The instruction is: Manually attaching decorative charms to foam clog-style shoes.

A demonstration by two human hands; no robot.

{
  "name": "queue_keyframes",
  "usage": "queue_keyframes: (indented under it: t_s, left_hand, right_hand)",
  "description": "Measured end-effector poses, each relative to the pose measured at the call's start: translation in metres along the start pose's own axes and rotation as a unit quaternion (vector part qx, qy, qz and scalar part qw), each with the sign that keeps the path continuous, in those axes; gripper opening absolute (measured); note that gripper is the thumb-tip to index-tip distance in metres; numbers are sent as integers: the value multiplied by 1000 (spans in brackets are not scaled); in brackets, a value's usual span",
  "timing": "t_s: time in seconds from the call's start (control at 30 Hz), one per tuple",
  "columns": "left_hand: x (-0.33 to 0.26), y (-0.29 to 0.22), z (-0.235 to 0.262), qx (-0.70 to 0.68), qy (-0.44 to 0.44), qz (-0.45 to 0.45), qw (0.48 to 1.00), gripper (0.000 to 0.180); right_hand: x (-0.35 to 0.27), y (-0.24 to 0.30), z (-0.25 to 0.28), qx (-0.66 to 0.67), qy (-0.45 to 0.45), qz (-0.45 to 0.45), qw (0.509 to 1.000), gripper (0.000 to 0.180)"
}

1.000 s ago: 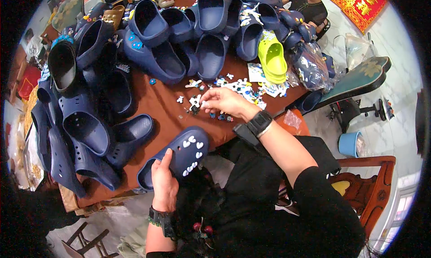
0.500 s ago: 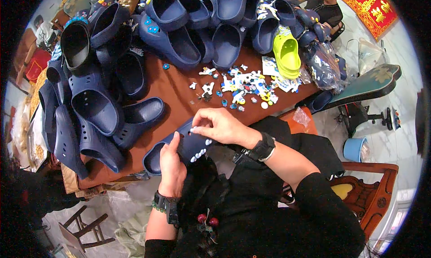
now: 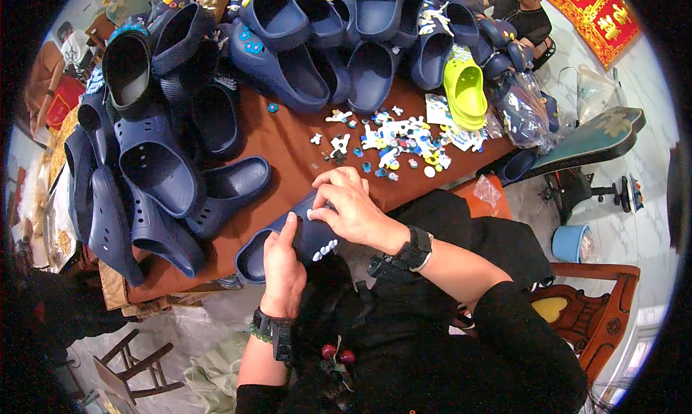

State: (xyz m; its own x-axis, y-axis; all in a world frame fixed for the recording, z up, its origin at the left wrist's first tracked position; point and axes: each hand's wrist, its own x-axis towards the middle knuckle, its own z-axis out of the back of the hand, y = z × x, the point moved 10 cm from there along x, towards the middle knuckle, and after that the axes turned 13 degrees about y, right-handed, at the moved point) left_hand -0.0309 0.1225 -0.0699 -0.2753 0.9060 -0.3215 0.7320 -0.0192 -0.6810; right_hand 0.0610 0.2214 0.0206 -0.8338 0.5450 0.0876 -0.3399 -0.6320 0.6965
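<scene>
My left hand (image 3: pixel 283 273) grips a navy clog (image 3: pixel 251 257) at the near table edge, thumb on top and the other fingers mostly hidden beneath. The clog's open heel points left. A row of white shoe charms (image 3: pixel 324 251) runs along its near side. Over the toe part, my right hand (image 3: pixel 353 208) is closed in a pinch, with a small white shoe charm (image 3: pixel 311 214) at its fingertips, against the clog's upper. How far the charm sits in a hole is hidden by the fingers.
Loose charms (image 3: pixel 407 141) lie scattered on the brown tabletop (image 3: pixel 281 143). Navy clogs (image 3: pixel 158 172) are piled left and behind, with a lime-green clog (image 3: pixel 465 89) at the right. A wooden chair (image 3: pixel 587 298) and blue bucket (image 3: pixel 567 243) stand right; another person (image 3: pixel 520 14) sits far right.
The view has shifted slightly. My right hand has turned over the clog's toe, its fingers now covering more of the upper and the holes. My left hand keeps its grip.
</scene>
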Motion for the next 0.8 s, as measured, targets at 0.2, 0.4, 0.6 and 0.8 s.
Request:
queue_keyframes:
  t_s: [0.2,0.4,0.6,0.8]
  left_hand:
    - [-2,-2,-3,43,-5,-7,999,15]
    - [1,4,-2,101,-1,20,995,21]
    - [-3,2,-12,101,33,-16,994,23]
    - [-7,0,-15,209,22,-32,977,24]
  right_hand:
    - [0,1,-3,-28,-29,-4,999,15]
    - [15,-5,-3,-36,103,-42,993,20]
    - [27,-11,-22,-23,247,-95,964,50]
    - [24,-9,-25,-78,281,-104,951,53]
